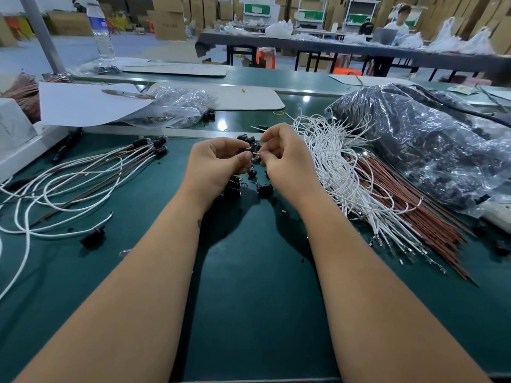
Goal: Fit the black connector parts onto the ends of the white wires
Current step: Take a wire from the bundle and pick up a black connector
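Black connector part point(254, 147) sits between the two hands, raised above the green table point(249, 299), and everything below is placed from it. The left hand point(218, 164) has its fingers curled round it, thumb tip close to its near side; just to its right, the right hand point(287, 158) pinches the end of a white wire point(256, 153), whose short bare tip points at the part. Whether the tip has entered the opening I cannot tell — fingers hide the joint.

Just below the held part, loose black connectors point(264, 189) lie scattered on the table. To its right spreads the bundle of white wires point(340, 172), with a sheaf of brown wires point(409, 205) beyond that and a clear bag of dark parts point(431, 150) further right still. Well to its left lie the finished leads point(91, 172), each capped in black.

The risks, as I judge them, lie in the join itself. The wire is thin and limp; if the pinch sits too far back from the tip, a push could buckle it instead of seating it. A tip that meets the opening at a slant may catch on the edge and bend. The part is small in the left hand's curl, so a hard shove from the right could twist it or knock it down among the loose ones below — and a half-seated end would look done while pulling free later.
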